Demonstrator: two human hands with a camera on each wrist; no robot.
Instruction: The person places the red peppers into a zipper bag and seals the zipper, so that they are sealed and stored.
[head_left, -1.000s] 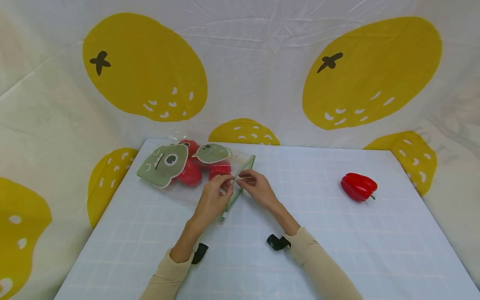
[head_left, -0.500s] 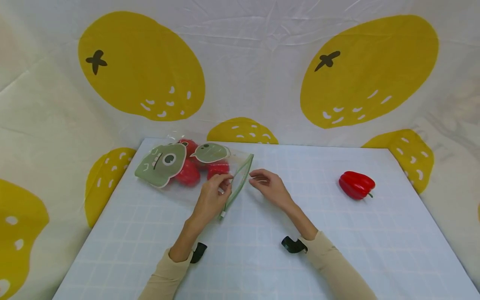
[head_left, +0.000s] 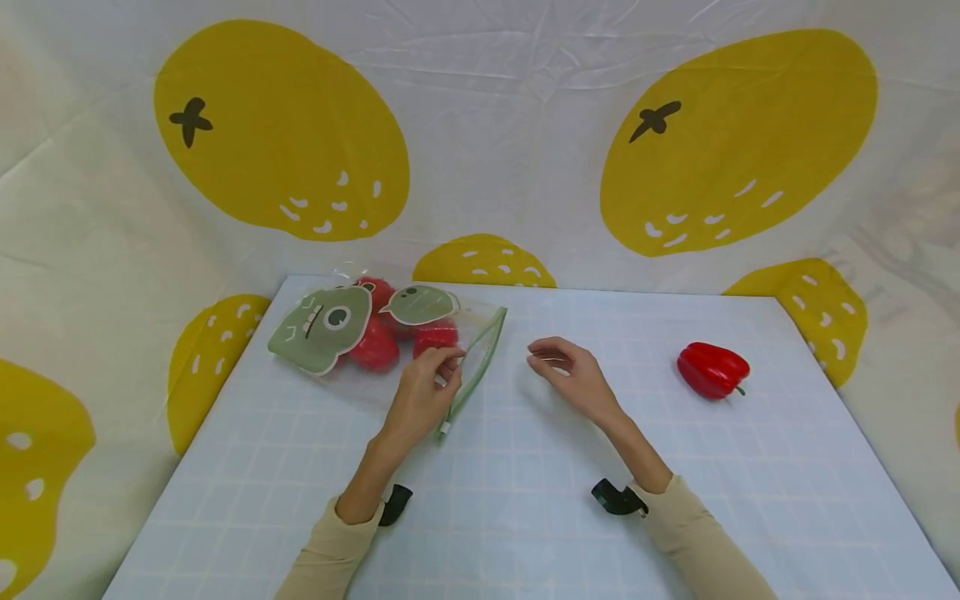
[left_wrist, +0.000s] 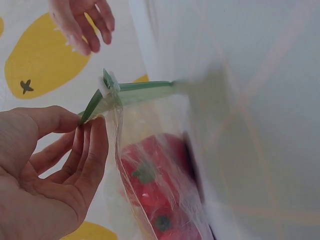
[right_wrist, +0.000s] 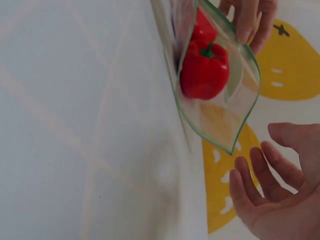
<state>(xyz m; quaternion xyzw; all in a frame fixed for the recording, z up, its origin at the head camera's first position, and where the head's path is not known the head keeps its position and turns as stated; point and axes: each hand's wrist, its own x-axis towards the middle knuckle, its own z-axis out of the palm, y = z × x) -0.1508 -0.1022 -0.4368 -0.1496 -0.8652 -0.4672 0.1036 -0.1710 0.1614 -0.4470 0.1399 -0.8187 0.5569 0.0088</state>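
A clear zip bag (head_left: 352,387) with green monster prints lies at the back left of the table, several red bell peppers (head_left: 376,346) inside it. My left hand (head_left: 423,396) pinches the green upper edge of its mouth between thumb and fingers. In the right wrist view the mouth gapes, and a red pepper (right_wrist: 205,72) shows within. My right hand (head_left: 573,379) hovers to the right of the bag, apart from it, fingers loosely bent with nothing in them. Farther right, a single red bell pepper (head_left: 712,371) lies on its side.
The white table (head_left: 480,517) has a faint grid. A pale cloth (head_left: 510,150) with big yellow fruit prints hangs behind and at both sides. A small white slider (head_left: 445,428) sits at the near end of the bag's green zip.
My right hand has let go of the bag's edge and moved right, away from it. The mouth has opened. My left hand keeps its pinch in nearly the same place.
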